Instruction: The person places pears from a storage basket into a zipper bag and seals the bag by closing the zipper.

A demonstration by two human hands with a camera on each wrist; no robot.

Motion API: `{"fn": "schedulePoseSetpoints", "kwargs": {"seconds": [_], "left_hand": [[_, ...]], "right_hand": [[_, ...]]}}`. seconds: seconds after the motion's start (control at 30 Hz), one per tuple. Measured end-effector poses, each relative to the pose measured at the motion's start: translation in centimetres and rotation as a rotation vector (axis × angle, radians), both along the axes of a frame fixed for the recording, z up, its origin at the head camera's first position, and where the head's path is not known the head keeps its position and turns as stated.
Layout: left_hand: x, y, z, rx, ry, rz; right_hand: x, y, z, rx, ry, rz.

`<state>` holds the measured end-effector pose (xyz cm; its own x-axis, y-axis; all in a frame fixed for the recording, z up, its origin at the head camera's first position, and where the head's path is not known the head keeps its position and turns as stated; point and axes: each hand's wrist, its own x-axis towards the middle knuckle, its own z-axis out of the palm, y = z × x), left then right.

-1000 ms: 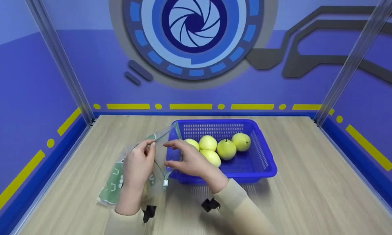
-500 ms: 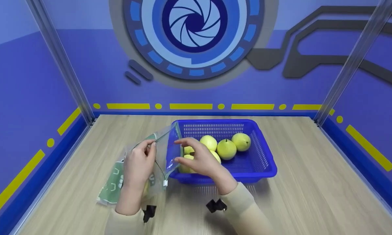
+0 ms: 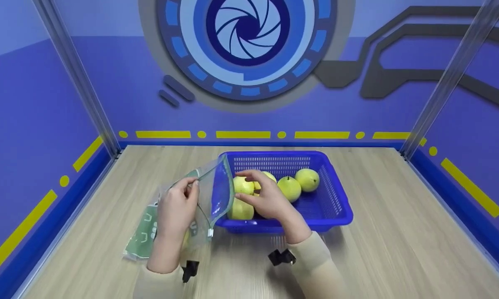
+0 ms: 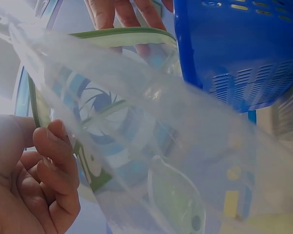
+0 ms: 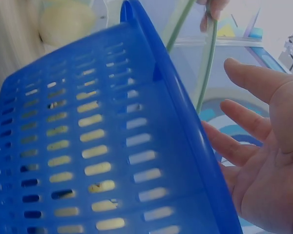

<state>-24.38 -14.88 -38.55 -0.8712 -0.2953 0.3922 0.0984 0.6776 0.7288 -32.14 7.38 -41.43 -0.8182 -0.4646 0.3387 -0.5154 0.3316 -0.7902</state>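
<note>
Pinching the printed zip bag (image 3: pixel 194 228) by its mouth edge with the left hand (image 3: pixel 177 209), left of frame centre, gaping rightward toward the blue basket (image 3: pixel 331 189) set lengthwise across lower centre, and holding the right hand (image 3: pixel 269 201) spread and empty, nearer to the pears (image 3: pixel 289 189) inside.

1. the basket (image 3: pixel 345 216) stands on the table (image 3: pixel 399 241), before the back wall (image 3: pixel 249 121).
2. the fruits (image 3: pixel 307 180) lie in the basket, some at its left, two farther right.
3. the bag (image 3: pixel 141 234) is left of the basket, its mouth at the basket's left rim.
4. the left hand (image 3: pixel 176 211) is at the bag.
5. the right hand (image 3: pixel 271 202) is over the basket, right of the bag's mouth.
</note>
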Motion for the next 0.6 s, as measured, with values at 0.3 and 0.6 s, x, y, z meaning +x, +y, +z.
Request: {"fn": "schedulePoseSetpoints", "kwargs": {"seconds": [0.3, 0.6], "left_hand": [[-0.2, 0.0, -0.1, -0.017, 0.018, 0.006], [-0.1, 0.0, -0.1, -0.013, 0.007, 0.002]], "right_hand": [[-0.9, 1.6, -0.3, 0.049, -0.025, -0.065], [-1.4, 2.4, -0.9, 0.145, -0.057, -0.097]]}}
